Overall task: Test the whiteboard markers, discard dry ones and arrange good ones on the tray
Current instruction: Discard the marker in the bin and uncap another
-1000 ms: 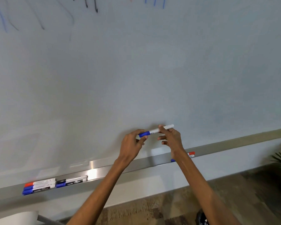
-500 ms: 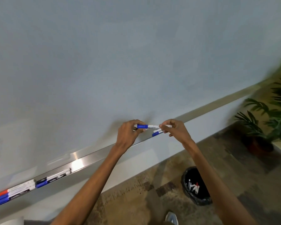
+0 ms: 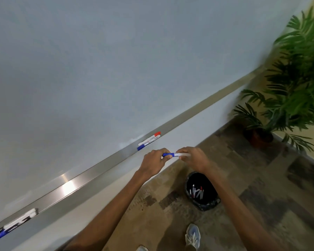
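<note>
Marker spans left hand and right hand, pinched at both ends.

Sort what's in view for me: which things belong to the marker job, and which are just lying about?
Job:
- blue marker, held by left hand and right hand
- tray
- markers mid-tray
- markers at the tray's left end
- bin holding discarded markers
- whiteboard

Lying about:
- potted plant
</note>
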### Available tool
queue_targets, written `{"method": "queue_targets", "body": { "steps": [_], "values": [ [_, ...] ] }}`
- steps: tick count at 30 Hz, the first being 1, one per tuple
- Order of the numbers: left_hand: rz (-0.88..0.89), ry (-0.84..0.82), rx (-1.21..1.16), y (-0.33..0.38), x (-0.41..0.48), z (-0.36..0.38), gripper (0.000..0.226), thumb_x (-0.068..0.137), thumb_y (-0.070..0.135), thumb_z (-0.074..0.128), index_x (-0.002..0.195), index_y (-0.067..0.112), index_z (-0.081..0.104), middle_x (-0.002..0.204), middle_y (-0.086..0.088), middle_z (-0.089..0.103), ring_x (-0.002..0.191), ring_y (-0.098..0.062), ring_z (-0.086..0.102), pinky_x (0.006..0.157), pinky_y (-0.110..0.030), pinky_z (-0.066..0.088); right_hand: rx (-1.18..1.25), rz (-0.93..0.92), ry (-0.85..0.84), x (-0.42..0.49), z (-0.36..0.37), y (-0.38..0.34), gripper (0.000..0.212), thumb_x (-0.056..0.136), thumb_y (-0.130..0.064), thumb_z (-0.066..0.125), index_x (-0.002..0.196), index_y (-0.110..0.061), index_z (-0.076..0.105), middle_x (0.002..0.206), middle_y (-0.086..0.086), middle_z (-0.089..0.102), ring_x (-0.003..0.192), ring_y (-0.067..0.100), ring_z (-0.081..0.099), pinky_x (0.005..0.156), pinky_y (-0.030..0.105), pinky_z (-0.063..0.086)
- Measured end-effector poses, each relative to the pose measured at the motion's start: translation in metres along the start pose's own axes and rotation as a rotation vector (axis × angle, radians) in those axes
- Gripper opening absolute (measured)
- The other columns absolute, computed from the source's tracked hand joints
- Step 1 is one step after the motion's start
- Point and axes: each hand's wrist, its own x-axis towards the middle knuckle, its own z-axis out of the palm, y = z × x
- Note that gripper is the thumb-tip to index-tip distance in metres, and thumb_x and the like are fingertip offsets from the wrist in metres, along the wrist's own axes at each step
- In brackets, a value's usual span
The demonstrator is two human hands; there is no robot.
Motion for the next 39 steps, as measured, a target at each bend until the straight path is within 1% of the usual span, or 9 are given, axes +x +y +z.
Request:
{"method": "queue_targets", "body": {
  "steps": [4, 10, 16, 23, 27, 29, 32, 36, 39],
  "values": [
    [0.056, -0.039, 0.091, 0.032, 0.03, 0.042, 0.015, 0.089, 0.028, 0.064, 0.102, 0.023, 0.068, 0.102, 0.003, 0.069, 0.086, -0.019, 0.062, 0.079, -0.031, 0.049, -0.047, 0.065, 0.005, -0.01, -0.021, 0.046, 0.021, 0.085, -0.011, 0.068, 0.104, -0.018, 0.073, 0.095, -0.005, 0.068, 0.088, 0.014, 0.063, 0.072, 0.023, 0.041],
    [0.054, -0.044, 0.153, 0.07, 0.071, 0.113, 0.025, 0.08, 0.004, 0.061, 0.094, 0.023, 0.07, 0.092, 0.001, 0.068, 0.081, -0.026, 0.061, 0.072, -0.031, 0.038, -0.04, 0.24, -0.018, -0.017, -0.039, 0.115, 0.015, 0.087, -0.011, 0.065, 0.1, -0.016, 0.069, 0.095, 0.003, 0.069, 0.089, 0.02, 0.063, 0.072, 0.029, 0.046],
    [0.033, -0.077, 0.214, 0.091, 0.102, 0.175, 0.029, 0.084, 0.007, 0.055, 0.105, 0.022, 0.069, 0.105, -0.002, 0.069, 0.093, -0.029, 0.063, 0.083, -0.033, 0.04, -0.06, 0.303, -0.048, -0.01, -0.042, 0.18, 0.021, 0.088, -0.012, 0.063, 0.108, -0.016, 0.067, 0.11, 0.007, 0.068, 0.106, 0.026, 0.061, 0.083, 0.03, 0.043],
    [-0.034, -0.197, 0.251, 0.094, 0.123, 0.218, 0.028, 0.094, 0.012, 0.047, 0.115, 0.019, 0.064, 0.11, -0.007, 0.068, 0.096, -0.029, 0.063, 0.076, -0.032, 0.043, -0.126, 0.321, -0.104, 0.013, -0.033, 0.228, 0.024, 0.087, -0.008, 0.063, 0.108, -0.021, 0.069, 0.111, 0.002, 0.069, 0.102, 0.026, 0.063, 0.081, 0.032, 0.048],
    [-0.018, -0.217, 0.265, 0.091, 0.131, 0.231, 0.035, 0.096, 0.012, 0.046, 0.128, 0.018, 0.059, 0.125, -0.006, 0.064, 0.108, -0.029, 0.06, 0.092, -0.033, 0.041, -0.14, 0.285, -0.156, 0.019, -0.028, 0.248, 0.042, 0.083, -0.016, 0.073, 0.123, -0.022, 0.063, 0.122, 0.002, 0.064, 0.118, 0.026, 0.053, 0.094, 0.038, 0.045],
    [-0.036, -0.222, 0.279, 0.088, 0.135, 0.236, 0.03, 0.096, 0.014, 0.047, 0.123, 0.015, 0.062, 0.124, -0.007, 0.064, 0.109, -0.029, 0.06, 0.099, -0.033, 0.038, -0.134, 0.276, -0.172, 0.019, -0.028, 0.255, 0.054, 0.082, -0.021, 0.076, 0.132, -0.024, 0.057, 0.129, 0.003, 0.06, 0.125, 0.026, 0.046, 0.101, 0.039, 0.039],
    [-0.068, -0.257, 0.303, 0.084, 0.137, 0.24, 0.022, 0.095, 0.012, 0.048, 0.107, 0.009, 0.066, 0.109, -0.011, 0.068, 0.098, -0.03, 0.061, 0.099, -0.038, 0.042, -0.101, 0.312, -0.156, 0.02, -0.025, 0.263, 0.049, 0.085, -0.018, 0.071, 0.132, -0.022, 0.057, 0.126, 0.005, 0.063, 0.121, 0.027, 0.052, 0.102, 0.04, 0.042],
    [-0.052, -0.204, 0.28, 0.08, 0.138, 0.241, 0.029, 0.099, 0.02, 0.047, 0.126, 0.018, 0.059, 0.117, -0.006, 0.067, 0.103, -0.027, 0.062, 0.097, -0.037, 0.039, -0.095, 0.331, -0.133, 0.025, -0.022, 0.264, 0.039, 0.089, -0.018, 0.068, 0.127, -0.023, 0.061, 0.123, 0.004, 0.067, 0.115, 0.027, 0.059, 0.102, 0.042, 0.045],
    [-0.051, -0.152, 0.245, 0.081, 0.14, 0.24, 0.027, 0.101, 0.026, 0.045, 0.125, 0.023, 0.059, 0.114, -0.002, 0.068, 0.097, -0.024, 0.064, 0.092, -0.034, 0.041, -0.102, 0.318, -0.119, 0.028, -0.021, 0.258, 0.034, 0.09, -0.022, 0.068, 0.124, -0.023, 0.063, 0.119, 0.003, 0.068, 0.112, 0.026, 0.061, 0.099, 0.039, 0.048]
  ]
}}
